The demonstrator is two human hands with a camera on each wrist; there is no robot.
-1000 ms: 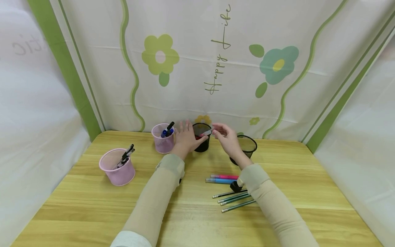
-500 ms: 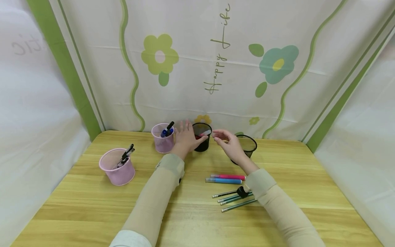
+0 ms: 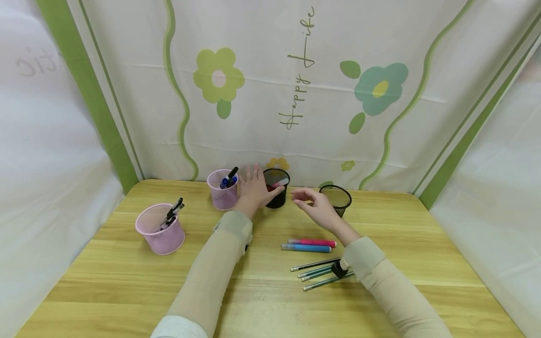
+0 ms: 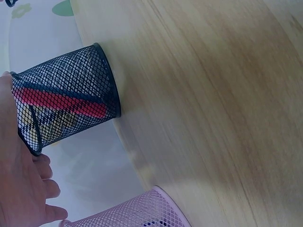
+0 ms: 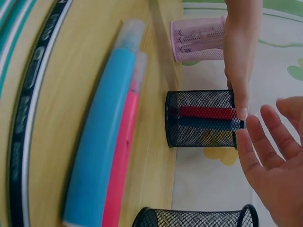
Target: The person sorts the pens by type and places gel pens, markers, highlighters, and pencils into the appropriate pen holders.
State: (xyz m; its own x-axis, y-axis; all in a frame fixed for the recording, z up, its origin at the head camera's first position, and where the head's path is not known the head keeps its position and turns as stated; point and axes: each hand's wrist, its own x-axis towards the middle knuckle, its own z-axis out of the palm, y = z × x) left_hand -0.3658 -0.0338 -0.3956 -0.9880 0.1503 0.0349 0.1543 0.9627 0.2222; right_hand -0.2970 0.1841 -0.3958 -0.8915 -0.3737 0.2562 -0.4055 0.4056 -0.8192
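Observation:
My left hand (image 3: 253, 190) rests at the left of a black mesh pen cup (image 3: 276, 199), fingers spread and thumb lying along its rim. Through the mesh, the left wrist view reveals a red marker (image 4: 61, 101) leaning inside; a dark blue marker (image 5: 208, 124) shows beside a red one in the right wrist view. My right hand (image 3: 314, 204) hovers just right of this cup, fingers loosely bent and holding nothing. Below it on the table lie a pink marker (image 3: 319, 242) and a blue marker (image 3: 308, 248), side by side. The right forearm partly covers several pencils (image 3: 314, 272).
A second black mesh cup (image 3: 340, 210) stands behind my right hand, partly hidden. To the left, a pink mesh cup (image 3: 224, 199) holds blue and black markers, and a nearer pink cup (image 3: 165, 241) holds several pens. A white printed curtain (image 3: 262, 94) borders the wooden table's back edge.
My right hand has drawn away from the marker in the black cup, moving right and toward me, its fingers loosening. The left hand stays at the cup.

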